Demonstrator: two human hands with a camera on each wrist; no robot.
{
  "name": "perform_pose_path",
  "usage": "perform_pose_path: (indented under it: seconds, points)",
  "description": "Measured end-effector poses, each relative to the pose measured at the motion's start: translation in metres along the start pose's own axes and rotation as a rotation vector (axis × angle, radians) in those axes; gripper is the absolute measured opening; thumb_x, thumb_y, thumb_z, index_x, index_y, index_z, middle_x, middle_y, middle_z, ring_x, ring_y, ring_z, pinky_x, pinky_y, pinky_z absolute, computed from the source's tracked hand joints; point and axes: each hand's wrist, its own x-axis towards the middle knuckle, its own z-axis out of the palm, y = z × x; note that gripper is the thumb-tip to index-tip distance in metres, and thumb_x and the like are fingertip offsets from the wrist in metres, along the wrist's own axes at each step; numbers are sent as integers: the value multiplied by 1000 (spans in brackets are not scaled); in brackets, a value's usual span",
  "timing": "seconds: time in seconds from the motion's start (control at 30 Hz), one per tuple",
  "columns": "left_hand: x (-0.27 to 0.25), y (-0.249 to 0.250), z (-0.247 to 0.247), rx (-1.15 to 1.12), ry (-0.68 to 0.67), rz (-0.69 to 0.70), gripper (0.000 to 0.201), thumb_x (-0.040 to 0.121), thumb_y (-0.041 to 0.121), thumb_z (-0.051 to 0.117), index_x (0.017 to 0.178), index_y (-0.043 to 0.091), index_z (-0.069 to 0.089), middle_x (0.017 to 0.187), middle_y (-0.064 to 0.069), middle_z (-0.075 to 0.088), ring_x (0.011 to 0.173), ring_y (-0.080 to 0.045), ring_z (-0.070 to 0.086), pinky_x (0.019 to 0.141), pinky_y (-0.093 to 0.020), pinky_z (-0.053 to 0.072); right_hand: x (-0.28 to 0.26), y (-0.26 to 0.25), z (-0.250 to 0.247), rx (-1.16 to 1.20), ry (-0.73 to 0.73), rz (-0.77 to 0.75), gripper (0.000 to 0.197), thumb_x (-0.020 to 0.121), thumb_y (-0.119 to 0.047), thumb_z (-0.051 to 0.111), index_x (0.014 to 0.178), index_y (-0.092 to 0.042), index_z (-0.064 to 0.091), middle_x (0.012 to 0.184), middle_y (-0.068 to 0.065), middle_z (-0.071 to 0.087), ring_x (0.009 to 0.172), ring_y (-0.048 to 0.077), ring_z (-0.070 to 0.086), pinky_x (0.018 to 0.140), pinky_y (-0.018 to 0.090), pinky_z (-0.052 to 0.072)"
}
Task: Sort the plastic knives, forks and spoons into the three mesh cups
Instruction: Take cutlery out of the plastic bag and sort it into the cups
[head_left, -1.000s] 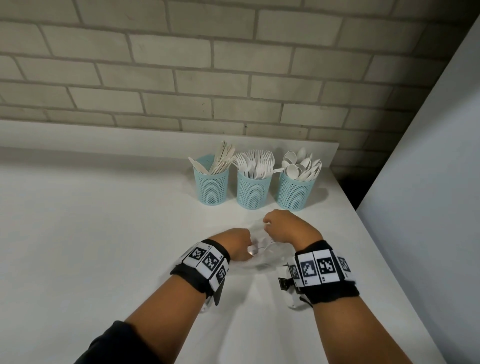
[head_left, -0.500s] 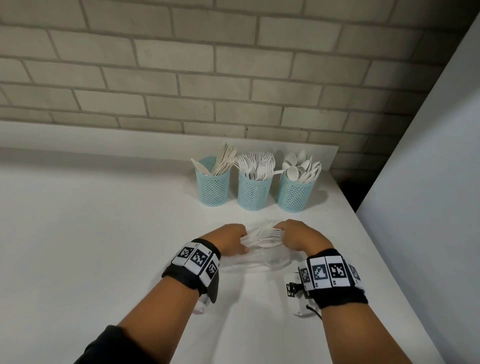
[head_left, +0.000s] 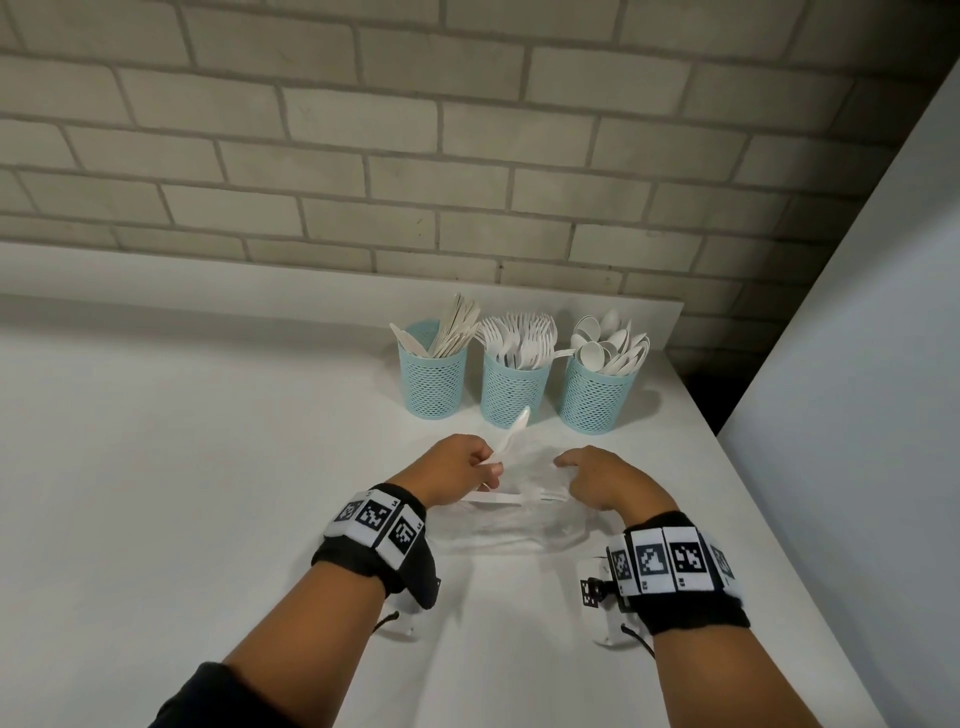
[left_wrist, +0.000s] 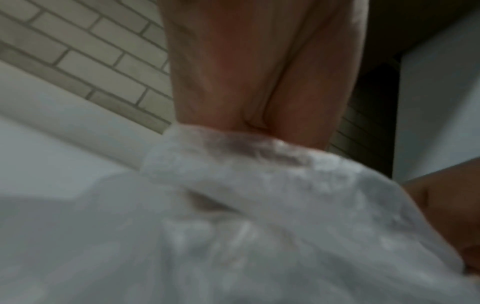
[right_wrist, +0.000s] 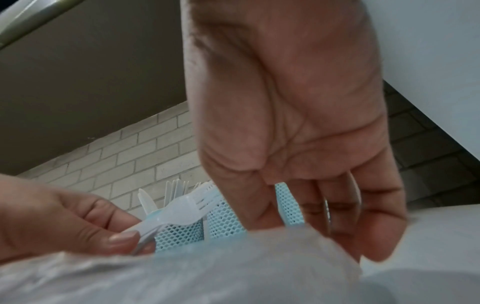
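Note:
Three light-blue mesh cups stand in a row at the back of the white counter: knives (head_left: 434, 382) on the left, forks (head_left: 514, 392) in the middle, spoons (head_left: 597, 402) on the right. In front of them lies a crumpled clear plastic bag (head_left: 519, 535) with a few white utensils (head_left: 496, 499) still in it. My left hand (head_left: 465, 467) pinches white plastic forks (head_left: 511, 434) by their handles, and their tines (right_wrist: 205, 197) point up toward the cups. My right hand (head_left: 587, 475) grips the bag's right side with its fingers curled down. The bag (left_wrist: 259, 226) fills the left wrist view.
A brick wall runs behind the counter above a low white ledge (head_left: 311, 270). A tall pale panel (head_left: 857, 364) closes the right side, with a dark gap (head_left: 701, 374) beside the spoon cup. Bare counter (head_left: 182, 467) stretches to the left.
My left hand has drawn the forks out of the bag and tipped them upward toward the cups. The hands have moved slightly apart, and the right hand stays on the bag.

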Motion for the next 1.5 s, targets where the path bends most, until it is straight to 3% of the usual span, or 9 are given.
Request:
perform_pose_path:
  seconds: [0.17, 0.27, 0.4, 0.5, 0.67, 0.97, 1.17, 1.3, 1.5]
  points:
    - [-5, 3, -4, -160, 126, 59, 16, 96, 20, 52, 93, 6, 58, 73, 2, 63, 55, 1, 56, 51, -11, 38, -2, -9, -12, 141, 203, -117, 43, 94, -16, 48, 137, -20, 45, 141, 10, 44, 130, 30, 38, 107, 36, 35]
    - [-4, 11, -8, -233, 188, 130, 20, 97, 16, 50, 104, 5, 64, 76, -2, 63, 56, 1, 59, 54, -6, 41, -7, -24, -23, 344, 251, -252, 45, 94, -22, 53, 138, -15, 44, 135, 8, 51, 122, 23, 49, 96, 29, 38]
    - [-6, 23, -14, -350, 176, 148, 25, 99, 19, 45, 112, 8, 64, 77, 2, 63, 65, -4, 61, 67, -16, 47, -5, -43, -30, 683, 200, -302, 52, 91, -27, 59, 138, -14, 41, 127, 8, 59, 114, 21, 57, 90, 32, 45]
    - [-9, 29, -16, -463, 137, 139, 25, 100, 20, 43, 111, 10, 62, 80, 2, 62, 69, -7, 60, 65, -16, 49, 0, -53, -30, 891, 174, -346, 45, 88, -18, 63, 131, -12, 47, 105, 4, 69, 95, 15, 63, 79, 27, 46]
    - [-11, 31, -14, -568, 103, 99, 26, 100, 23, 43, 111, 10, 61, 82, 0, 64, 67, -7, 60, 63, -19, 49, 4, -62, -27, 1011, 239, -396, 33, 85, -2, 64, 117, -6, 56, 76, -1, 67, 60, 6, 61, 64, 20, 47]
    - [-18, 34, -13, -723, 69, 25, 27, 102, 12, 33, 105, 19, 59, 81, -3, 66, 57, -6, 63, 53, -18, 45, 9, -58, -24, 1081, 329, -388, 51, 86, -4, 64, 127, -27, 45, 80, 2, 62, 77, 12, 61, 64, 19, 50]
    - [-22, 32, -15, -689, 104, 16, 27, 103, 22, 34, 113, 22, 59, 86, -3, 68, 63, -9, 66, 54, -17, 47, 13, -57, -25, 1064, 390, -375, 45, 87, -6, 62, 128, -18, 48, 92, 12, 66, 69, 13, 63, 53, 13, 49]
    - [-22, 27, -16, -692, 193, 7, 23, 102, 28, 34, 107, 26, 56, 83, -3, 67, 59, -10, 64, 52, -17, 43, 18, -61, -45, 1135, 585, -378, 35, 92, -5, 54, 126, -12, 49, 96, 16, 67, 68, 12, 63, 49, 13, 48]
    - [-17, 18, -20, -608, 471, 80, 25, 102, 31, 33, 108, 27, 56, 76, 1, 55, 51, -7, 35, 43, -13, 29, 24, -89, -83, 1185, 976, -468, 22, 97, -13, 47, 118, -16, 50, 87, 2, 68, 71, 11, 63, 67, 26, 53]
